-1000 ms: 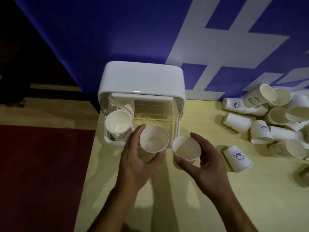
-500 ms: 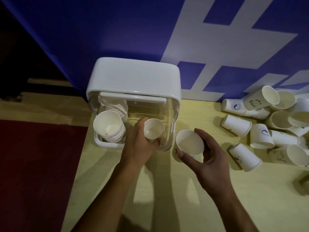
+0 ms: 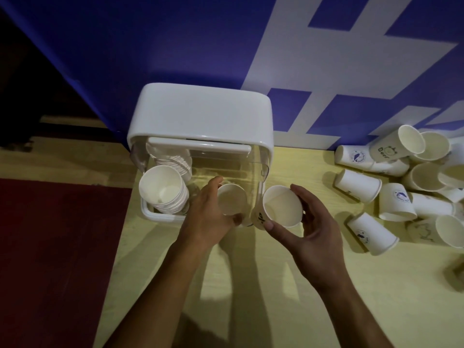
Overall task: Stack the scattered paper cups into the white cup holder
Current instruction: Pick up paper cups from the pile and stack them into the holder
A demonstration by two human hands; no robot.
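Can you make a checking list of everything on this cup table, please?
Surface: yellow table, dimly lit.
Job's things: white cup holder with a cup stack in its left side; loose cups heaped at the right.
Clutter: dark thing at the right edge, too dim to tell.
Hands: left hand holds first cup at the holder's open front; right hand holds second cup beside it.
Cables: nothing seen.
Surroundings: blue-and-white wall; red floor.

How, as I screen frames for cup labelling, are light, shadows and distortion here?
Head view: dim, the floor at left nearly black. Head view: left hand and right hand throw soft double shadows on the table. Head view: wide-angle stretch toward the edges; prints on the loose cups stay readable, little blur.
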